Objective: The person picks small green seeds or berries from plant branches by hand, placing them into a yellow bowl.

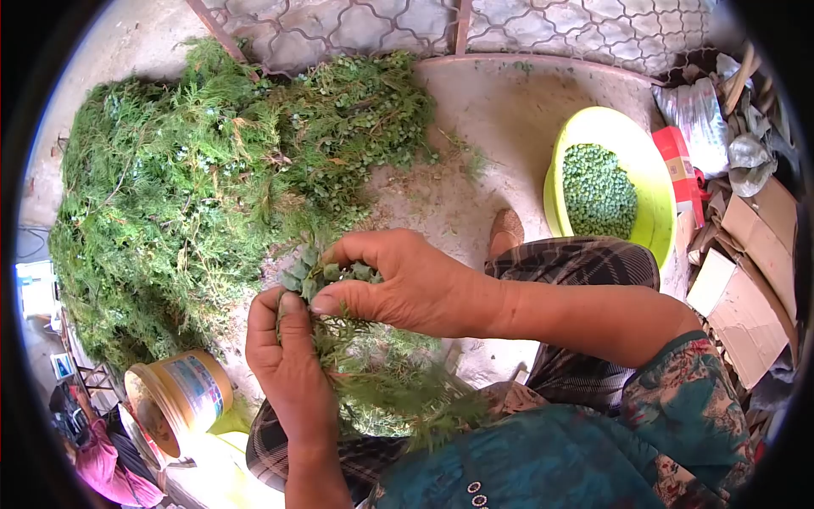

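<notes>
Beyond my fingers, up and to the left, the big heap of cut green branches (195, 187) spreads over the concrete. Well off to the right of my fingers sits the yellow-green basin (657, 199), its bottom covered with picked green cones (598, 191). Flattened cardboard (755, 288) lies past it. Down left of my fingers a yellow tub (182, 392) lies tipped over. My left hand (288, 365) is closed around a leafy sprig (381, 386), thumb pressed on top. My right hand (407, 284) has its fingertips (326, 304) pinched together on the small cones (305, 276) at the sprig's tip, just above my left thumb.
</notes>
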Motion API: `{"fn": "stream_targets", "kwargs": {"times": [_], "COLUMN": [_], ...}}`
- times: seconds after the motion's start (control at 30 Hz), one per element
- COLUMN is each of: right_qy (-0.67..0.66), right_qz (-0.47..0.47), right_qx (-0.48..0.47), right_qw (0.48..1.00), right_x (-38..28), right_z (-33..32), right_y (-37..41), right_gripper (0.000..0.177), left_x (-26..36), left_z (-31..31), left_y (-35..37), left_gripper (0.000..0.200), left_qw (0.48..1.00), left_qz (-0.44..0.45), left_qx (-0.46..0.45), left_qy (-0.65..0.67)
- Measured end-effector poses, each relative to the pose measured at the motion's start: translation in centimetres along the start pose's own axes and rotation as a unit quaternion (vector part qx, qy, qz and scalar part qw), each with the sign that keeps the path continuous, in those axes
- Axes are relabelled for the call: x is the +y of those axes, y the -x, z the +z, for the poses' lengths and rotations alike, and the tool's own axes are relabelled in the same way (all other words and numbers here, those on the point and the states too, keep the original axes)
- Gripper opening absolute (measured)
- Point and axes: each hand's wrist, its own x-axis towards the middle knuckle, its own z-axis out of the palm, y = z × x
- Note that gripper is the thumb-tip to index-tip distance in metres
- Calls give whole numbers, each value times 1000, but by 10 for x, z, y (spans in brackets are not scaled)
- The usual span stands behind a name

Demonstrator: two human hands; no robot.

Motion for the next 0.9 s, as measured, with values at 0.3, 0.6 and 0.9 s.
{"fn": "stream_targets", "kwargs": {"times": [0.3,0.6,0.9], "right_qy": [15,-221,153], "right_qz": [58,211,-59], "right_qx": [-75,-144,-109], "right_qw": [995,941,981], "right_x": [-5,-14,-1], "right_z": [-7,-17,-17], "right_y": [0,-1,-9], "right_gripper": [32,41,22], "left_x": [0,-3,3], "left_z": [2,2,-10], "left_y": [2,3,-2], "left_gripper": [9,9,5], "left_qw": [970,903,922], "left_qz": [156,295,211], "left_qx": [-23,7,-70], "left_qy": [-186,-312,-316]}}
